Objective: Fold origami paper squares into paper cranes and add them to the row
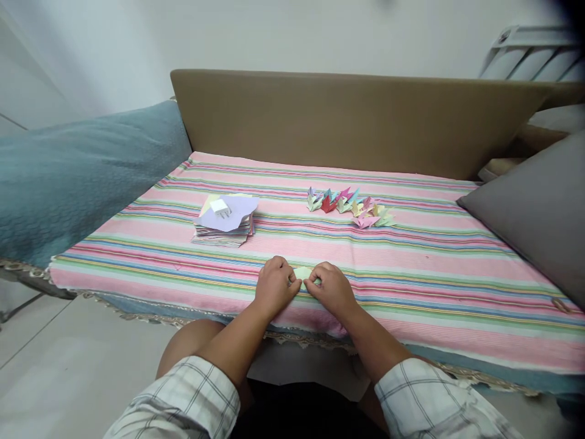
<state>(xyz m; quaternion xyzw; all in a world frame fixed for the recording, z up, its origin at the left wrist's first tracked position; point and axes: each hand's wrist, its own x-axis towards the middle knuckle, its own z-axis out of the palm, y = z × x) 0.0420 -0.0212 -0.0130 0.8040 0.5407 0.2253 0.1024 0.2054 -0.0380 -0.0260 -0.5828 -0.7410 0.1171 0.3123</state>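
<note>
Between my two hands, close to the front edge of the striped cloth, is a small piece of pale green paper [302, 272]. My left hand [275, 281] pinches its left side, thumb and fingers pressed together. On the opposite side my right hand [333, 285] grips it in the same way, the two thumbs nearly meeting. Much of the paper is covered by my fingers, so its folds cannot be made out. Farther back, slightly right, several folded paper cranes [347, 206] in many colours stand grouped in rows.
To the left stands a stack of coloured paper [223, 235] with a white plug adapter [220, 208] on its top sheet. A pink striped cloth [434, 244] covers the seat. Behind rises a brown backrest [342, 122]; a grey cushion [539, 207] leans at right.
</note>
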